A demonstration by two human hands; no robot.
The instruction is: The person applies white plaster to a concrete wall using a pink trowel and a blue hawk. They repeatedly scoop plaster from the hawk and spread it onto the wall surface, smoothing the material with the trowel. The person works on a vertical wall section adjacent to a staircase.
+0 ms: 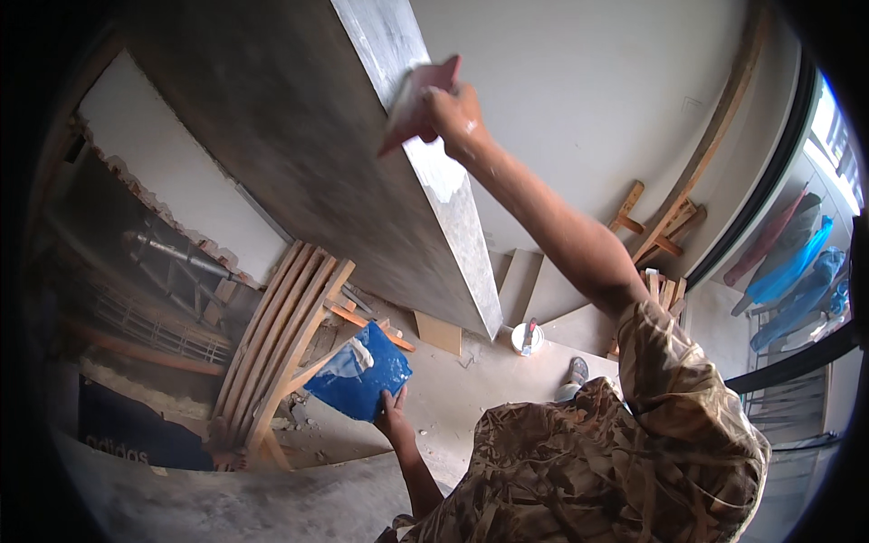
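My right hand (pixel 453 113) is raised, its fingers closed on a reddish plastering float (pixel 415 109), slightly blurred. The float lies against the narrow pale edge (pixel 389 45) of a grey wall (pixel 272 118). Wet white plaster (pixel 441 176) shows on that edge just below the float. Lower down, my left hand (pixel 392 412) grips the near edge of a blue plaster board (pixel 367 385), with a heap of white plaster (pixel 355 359) on it. How the fingers sit beneath the board is hidden.
Curved wooden beams (pixel 285 335) stand at left, beside someone in dark clothes (pixel 136 430). A white bucket (pixel 528 338) with a tool across it stands on the floor near my shoe (pixel 577 371). Rubble lies by the beams. Timber (pixel 665 231) leans at right; clothes (pixel 792 262) hang beyond.
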